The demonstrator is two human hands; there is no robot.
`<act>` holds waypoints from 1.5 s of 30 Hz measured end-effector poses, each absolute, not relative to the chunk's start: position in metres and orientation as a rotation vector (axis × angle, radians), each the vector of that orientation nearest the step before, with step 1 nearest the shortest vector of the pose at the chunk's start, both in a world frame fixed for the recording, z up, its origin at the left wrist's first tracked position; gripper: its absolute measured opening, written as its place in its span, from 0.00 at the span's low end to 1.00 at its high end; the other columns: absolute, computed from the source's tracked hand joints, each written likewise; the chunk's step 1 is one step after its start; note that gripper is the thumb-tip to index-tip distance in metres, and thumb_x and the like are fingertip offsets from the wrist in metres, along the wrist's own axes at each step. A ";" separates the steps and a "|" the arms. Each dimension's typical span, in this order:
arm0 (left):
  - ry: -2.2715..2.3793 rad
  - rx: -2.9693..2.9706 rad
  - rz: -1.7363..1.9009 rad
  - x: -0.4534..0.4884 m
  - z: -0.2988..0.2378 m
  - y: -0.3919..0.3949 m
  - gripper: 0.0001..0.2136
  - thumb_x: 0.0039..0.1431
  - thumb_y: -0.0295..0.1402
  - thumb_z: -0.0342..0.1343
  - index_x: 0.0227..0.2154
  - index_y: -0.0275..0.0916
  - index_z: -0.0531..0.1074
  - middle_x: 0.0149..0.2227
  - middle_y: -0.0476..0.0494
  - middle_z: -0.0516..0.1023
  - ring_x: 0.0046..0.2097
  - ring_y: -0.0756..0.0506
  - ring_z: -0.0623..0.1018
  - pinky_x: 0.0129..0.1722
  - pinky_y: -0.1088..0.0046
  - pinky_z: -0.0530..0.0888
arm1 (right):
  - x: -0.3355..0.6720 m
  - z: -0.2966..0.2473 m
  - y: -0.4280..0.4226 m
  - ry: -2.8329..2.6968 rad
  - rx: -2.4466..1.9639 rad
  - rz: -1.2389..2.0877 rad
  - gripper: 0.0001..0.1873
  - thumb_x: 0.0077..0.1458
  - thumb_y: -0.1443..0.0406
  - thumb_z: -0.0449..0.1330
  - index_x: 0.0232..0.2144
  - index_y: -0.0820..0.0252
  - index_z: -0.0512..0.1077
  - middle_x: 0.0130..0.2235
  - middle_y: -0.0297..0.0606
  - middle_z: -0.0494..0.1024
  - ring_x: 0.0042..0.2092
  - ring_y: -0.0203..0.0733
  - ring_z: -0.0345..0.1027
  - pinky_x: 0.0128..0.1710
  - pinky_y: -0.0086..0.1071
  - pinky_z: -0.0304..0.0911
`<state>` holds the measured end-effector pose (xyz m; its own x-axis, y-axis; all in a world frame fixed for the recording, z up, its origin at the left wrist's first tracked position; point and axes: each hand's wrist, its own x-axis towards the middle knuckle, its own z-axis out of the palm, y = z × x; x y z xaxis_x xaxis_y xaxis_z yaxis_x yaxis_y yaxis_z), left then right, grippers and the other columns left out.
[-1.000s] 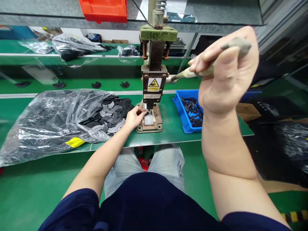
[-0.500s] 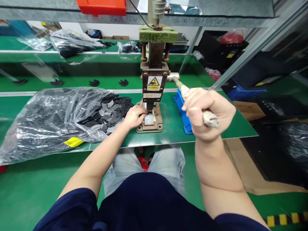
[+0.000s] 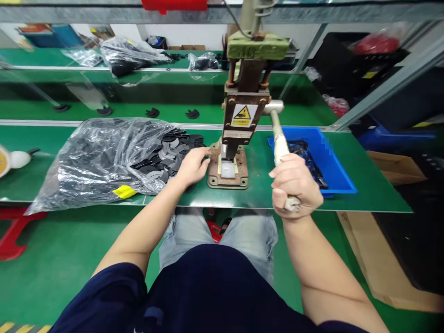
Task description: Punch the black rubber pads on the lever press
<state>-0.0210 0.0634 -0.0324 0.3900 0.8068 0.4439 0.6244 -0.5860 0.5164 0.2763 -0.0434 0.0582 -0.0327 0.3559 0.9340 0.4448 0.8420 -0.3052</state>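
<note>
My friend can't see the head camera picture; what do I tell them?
A person's right hand grips the lever of a press on a green bench; the left hand is at the left edge of its base. A clear bag spilling dark curved pieces lies left, a blue tray of black parts right.

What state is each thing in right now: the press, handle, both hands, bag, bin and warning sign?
Press: standing upright.
Handle: gripped, slanting down toward the person.
Right hand: closed around the handle.
Left hand: loosely open beside the press; contact unclear.
Bag: open, curved pieces spilling out.
Blue bin: partly filled with black pieces.
Warning sign: fixed to the press front.
</note>
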 end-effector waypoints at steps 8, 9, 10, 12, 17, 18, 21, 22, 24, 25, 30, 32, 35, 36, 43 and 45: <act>1.679 2.508 0.552 -0.114 -0.026 0.015 0.12 0.65 0.43 0.64 0.46 0.43 0.81 0.48 0.35 0.83 0.53 0.31 0.77 0.57 0.50 0.71 | 0.265 0.055 -0.038 -1.515 -0.641 -0.129 0.16 0.60 0.56 0.61 0.23 0.47 0.63 0.21 0.27 0.71 0.28 0.43 0.75 0.50 0.54 0.79; 1.696 2.526 0.500 -0.113 -0.027 0.009 0.14 0.65 0.45 0.64 0.47 0.43 0.81 0.49 0.35 0.83 0.53 0.31 0.77 0.56 0.50 0.72 | 0.264 0.054 -0.037 -1.495 -0.619 -0.131 0.17 0.61 0.56 0.61 0.22 0.48 0.62 0.21 0.27 0.71 0.28 0.42 0.75 0.50 0.54 0.79; 1.724 2.537 0.449 -0.110 -0.028 0.004 0.16 0.64 0.47 0.65 0.48 0.43 0.81 0.50 0.34 0.82 0.54 0.30 0.76 0.55 0.51 0.72 | 0.263 0.054 -0.035 -1.485 -0.591 -0.135 0.18 0.61 0.57 0.62 0.22 0.49 0.62 0.21 0.26 0.71 0.28 0.41 0.75 0.51 0.53 0.78; 1.806 2.535 0.339 -0.100 -0.029 -0.002 0.20 0.65 0.49 0.64 0.53 0.43 0.80 0.52 0.33 0.81 0.56 0.29 0.75 0.55 0.51 0.72 | 0.264 0.053 -0.033 -1.495 -0.533 -0.142 0.19 0.61 0.58 0.63 0.22 0.51 0.62 0.22 0.25 0.71 0.28 0.39 0.75 0.52 0.51 0.78; 1.917 2.516 0.103 -0.083 -0.025 0.000 0.23 0.69 0.47 0.59 0.60 0.40 0.76 0.57 0.31 0.80 0.58 0.28 0.74 0.55 0.50 0.70 | 0.269 0.053 -0.030 -1.559 -0.486 -0.137 0.17 0.61 0.61 0.65 0.23 0.54 0.64 0.24 0.25 0.73 0.31 0.37 0.76 0.53 0.50 0.76; 1.919 2.519 0.097 -0.082 -0.025 0.001 0.22 0.69 0.46 0.59 0.59 0.40 0.76 0.57 0.31 0.80 0.58 0.28 0.75 0.55 0.50 0.70 | 0.269 0.054 -0.031 -1.563 -0.483 -0.137 0.17 0.60 0.62 0.65 0.23 0.54 0.64 0.24 0.25 0.73 0.31 0.36 0.76 0.53 0.50 0.75; 1.921 2.508 0.133 -0.083 -0.026 0.006 0.18 0.71 0.45 0.56 0.55 0.40 0.79 0.54 0.32 0.82 0.57 0.29 0.77 0.55 0.52 0.70 | 0.268 0.054 -0.031 -1.554 -0.473 -0.134 0.18 0.61 0.62 0.65 0.22 0.54 0.64 0.24 0.26 0.72 0.32 0.36 0.75 0.53 0.51 0.75; 1.922 2.497 0.148 -0.083 -0.027 0.008 0.17 0.72 0.43 0.54 0.53 0.41 0.79 0.52 0.32 0.83 0.55 0.30 0.78 0.54 0.52 0.70 | 0.268 0.054 -0.031 -1.549 -0.469 -0.133 0.18 0.61 0.62 0.65 0.22 0.54 0.63 0.24 0.26 0.72 0.32 0.36 0.75 0.53 0.51 0.75; 1.923 2.484 0.166 -0.084 -0.027 0.010 0.15 0.74 0.40 0.50 0.50 0.40 0.80 0.48 0.33 0.84 0.52 0.32 0.79 0.53 0.53 0.70 | 0.267 0.053 -0.031 -1.545 -0.462 -0.131 0.18 0.61 0.62 0.65 0.22 0.55 0.63 0.24 0.26 0.72 0.32 0.36 0.75 0.53 0.51 0.75; 1.924 2.488 0.178 -0.085 -0.026 0.011 0.15 0.75 0.39 0.48 0.49 0.40 0.80 0.46 0.33 0.84 0.51 0.32 0.80 0.52 0.54 0.70 | 0.268 0.052 -0.031 -1.544 -0.462 -0.131 0.18 0.61 0.62 0.65 0.22 0.55 0.63 0.24 0.26 0.72 0.32 0.36 0.75 0.53 0.51 0.75; 1.851 2.510 0.472 -0.081 -0.018 0.011 0.16 0.78 0.39 0.44 0.51 0.40 0.77 0.49 0.34 0.81 0.50 0.37 0.81 0.51 0.61 0.73 | 0.268 0.051 -0.031 -1.537 -0.476 -0.132 0.19 0.62 0.60 0.65 0.23 0.54 0.63 0.24 0.25 0.73 0.31 0.37 0.76 0.53 0.51 0.76; 1.730 2.497 0.560 -0.076 -0.015 0.013 0.15 0.78 0.38 0.46 0.54 0.42 0.75 0.52 0.36 0.79 0.51 0.39 0.81 0.50 0.64 0.74 | 0.267 0.051 -0.031 -1.525 -0.487 -0.125 0.20 0.62 0.59 0.65 0.22 0.53 0.63 0.24 0.25 0.72 0.30 0.38 0.75 0.53 0.52 0.77; 1.578 2.471 0.560 -0.065 -0.014 0.022 0.14 0.74 0.35 0.53 0.58 0.43 0.72 0.51 0.38 0.80 0.51 0.39 0.81 0.50 0.64 0.75 | 0.267 0.052 -0.032 -1.523 -0.497 -0.120 0.19 0.62 0.60 0.65 0.22 0.54 0.63 0.24 0.25 0.72 0.30 0.38 0.75 0.53 0.53 0.76; 1.554 2.449 0.568 -0.060 -0.016 0.026 0.15 0.73 0.33 0.55 0.59 0.42 0.71 0.50 0.38 0.81 0.51 0.38 0.81 0.51 0.64 0.75 | 0.267 0.052 -0.033 -1.527 -0.500 -0.117 0.18 0.61 0.61 0.65 0.23 0.54 0.64 0.24 0.26 0.73 0.31 0.38 0.75 0.52 0.53 0.76; 1.501 1.964 0.771 -0.025 -0.037 0.046 0.07 0.65 0.36 0.64 0.40 0.42 0.74 0.33 0.48 0.79 0.34 0.46 0.78 0.36 0.71 0.74 | 0.266 0.054 -0.036 -1.531 -0.525 -0.102 0.15 0.59 0.63 0.64 0.23 0.54 0.64 0.24 0.25 0.73 0.31 0.39 0.75 0.50 0.55 0.74; 1.495 1.716 0.840 -0.020 -0.037 0.050 0.09 0.66 0.40 0.64 0.37 0.42 0.73 0.29 0.50 0.77 0.30 0.48 0.76 0.31 0.74 0.72 | 0.266 0.054 -0.036 -1.534 -0.514 -0.098 0.15 0.59 0.64 0.64 0.23 0.54 0.64 0.24 0.25 0.73 0.31 0.39 0.75 0.50 0.54 0.74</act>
<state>-0.0196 0.0502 -0.0373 0.1235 0.9920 0.0252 0.5374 -0.0882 0.8387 0.2659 -0.0360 0.0543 0.0553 0.2546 0.9655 0.3756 0.8906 -0.2564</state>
